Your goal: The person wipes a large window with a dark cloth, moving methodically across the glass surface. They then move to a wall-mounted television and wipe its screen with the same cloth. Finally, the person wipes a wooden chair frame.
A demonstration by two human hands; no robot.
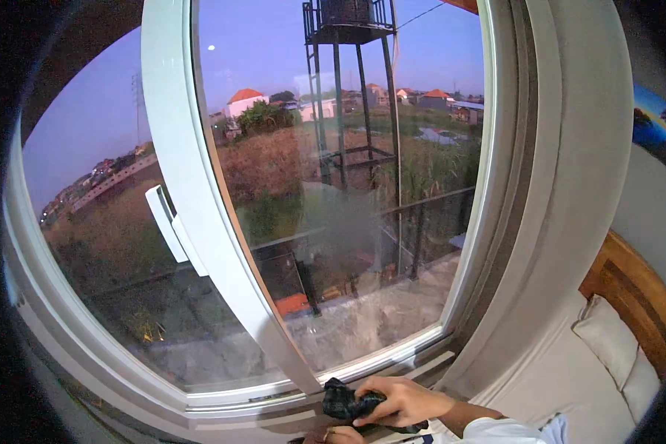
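Note:
My right hand (408,400) comes in from the lower right, out of a white sleeve. Its fingers and thumb are closed around a bunched, slightly shiny black cloth or plastic bag (341,404). That bundle is in front of the sill of a white-framed sliding window (222,250), near the foot of the upright between its panes. Just below the bundle, at the bottom edge of the view, part of my left hand (343,435) shows with its fingers bent. The rest of it is cut off, so I cannot tell whether it holds anything.
A white pull handle (166,225) juts from the window upright. On the right are a bed (566,377) with pale pillows (608,338) and a wooden headboard (638,299). Beyond the glass stand a dark railing (422,205) and a water-tank tower (338,105).

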